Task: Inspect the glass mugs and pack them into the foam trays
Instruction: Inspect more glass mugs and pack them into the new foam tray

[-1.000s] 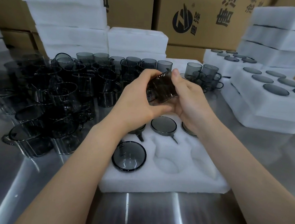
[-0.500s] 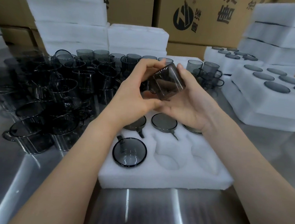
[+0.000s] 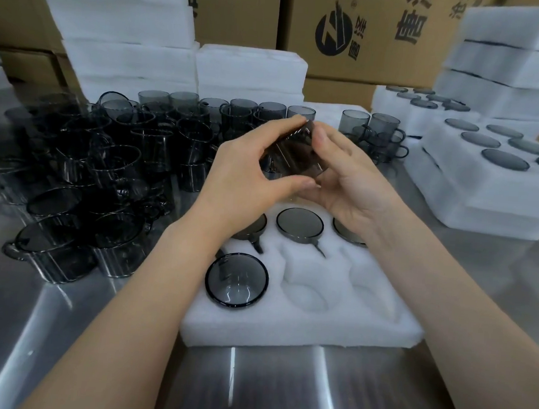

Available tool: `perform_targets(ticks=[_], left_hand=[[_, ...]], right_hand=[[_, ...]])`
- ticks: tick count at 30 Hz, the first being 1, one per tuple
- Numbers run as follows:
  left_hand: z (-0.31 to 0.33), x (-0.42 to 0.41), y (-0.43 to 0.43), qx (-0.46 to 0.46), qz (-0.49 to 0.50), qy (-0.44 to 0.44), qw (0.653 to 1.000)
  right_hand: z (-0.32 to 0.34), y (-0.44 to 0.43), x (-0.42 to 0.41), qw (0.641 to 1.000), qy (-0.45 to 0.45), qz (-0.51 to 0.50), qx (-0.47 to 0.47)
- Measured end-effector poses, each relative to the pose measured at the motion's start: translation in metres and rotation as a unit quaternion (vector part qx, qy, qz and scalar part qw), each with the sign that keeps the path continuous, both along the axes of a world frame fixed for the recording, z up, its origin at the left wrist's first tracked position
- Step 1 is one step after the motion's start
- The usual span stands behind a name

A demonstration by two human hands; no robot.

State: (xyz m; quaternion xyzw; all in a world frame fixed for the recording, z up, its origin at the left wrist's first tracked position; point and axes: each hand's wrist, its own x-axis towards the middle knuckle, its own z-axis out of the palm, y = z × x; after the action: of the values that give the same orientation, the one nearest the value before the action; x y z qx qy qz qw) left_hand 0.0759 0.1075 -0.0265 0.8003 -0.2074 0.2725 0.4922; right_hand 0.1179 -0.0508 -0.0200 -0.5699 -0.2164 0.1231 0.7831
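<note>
Shiny steel covered the table, and on its left side stood a big crowd of loose dark glass mugs. Next came the left hand, its thumb and fingers pinching the held mug, which lay on its side in the air above the back row of the foam tray. The right hand gripped the other end, thumb on top and fingers curled under. To check it well, I think the hands should turn the mug slowly, look at the rim, wall and handle for chips or cracks, and keep both hands on it, as smooth glass slips easily. Two empty pockets waited at the tray's front, in the middle and on the right, so the mug could go there. Far right sat full trays. Half a second before, the right hand had lain flatter under the mug. By this moment its thumb had come up on top, and the mug had turned a bit.
</note>
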Motion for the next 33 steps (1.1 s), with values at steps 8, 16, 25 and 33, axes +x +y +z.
perform_targets(ticks=[8, 16, 25, 33], left_hand=[[-0.004, -0.001, 0.002, -0.019, -0.06, 0.024, 0.998], [-0.003, -0.002, 0.0, 0.004, -0.04, 0.033, 0.999], [-0.004, 0.0, 0.003, -0.085, 0.011, 0.022, 0.996], [-0.001, -0.001, 0.003, -0.138, 0.056, 0.028, 0.988]], right_hand=[[0.001, -0.004, 0.004, 0.998, 0.017, -0.046, 0.045], [0.001, -0.001, 0.002, 0.995, 0.021, -0.09, 0.048], [0.005, -0.001, -0.006, 1.0, 0.024, -0.003, 0.003], [0.004, 0.001, -0.005, 0.997, -0.014, -0.058, -0.037]])
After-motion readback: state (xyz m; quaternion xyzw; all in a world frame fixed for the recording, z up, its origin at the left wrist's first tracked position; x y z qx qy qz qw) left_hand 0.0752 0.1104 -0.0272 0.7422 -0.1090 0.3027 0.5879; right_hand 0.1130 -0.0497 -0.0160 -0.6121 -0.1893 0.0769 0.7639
